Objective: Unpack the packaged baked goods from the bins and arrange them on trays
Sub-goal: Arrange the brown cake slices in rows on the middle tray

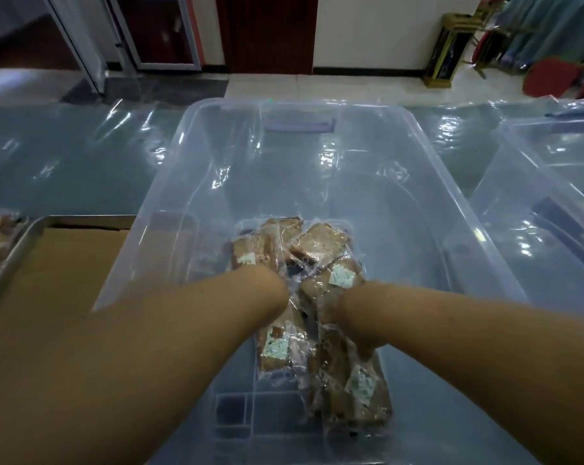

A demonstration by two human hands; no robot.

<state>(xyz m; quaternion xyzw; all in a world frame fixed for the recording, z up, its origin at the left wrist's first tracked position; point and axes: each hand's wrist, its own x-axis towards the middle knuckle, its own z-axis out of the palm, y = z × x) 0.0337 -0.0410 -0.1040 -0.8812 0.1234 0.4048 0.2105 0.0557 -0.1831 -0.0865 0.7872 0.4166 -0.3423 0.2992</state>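
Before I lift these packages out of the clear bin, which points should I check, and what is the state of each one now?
1. Both hands inside the clear bin: ok. The left hand and right hand reach among the packaged baked goods.
2. Firm hold on a package: cannot tell. The fingers are hidden by wrapping and blur.
3. Packages left to take: ok. Several lie heaped on the bin floor.
4. Room on the tray: ok. Its brown liner is bare where it shows.
5. Tray within reach: probably ok. It stands beside the bin, on the left.
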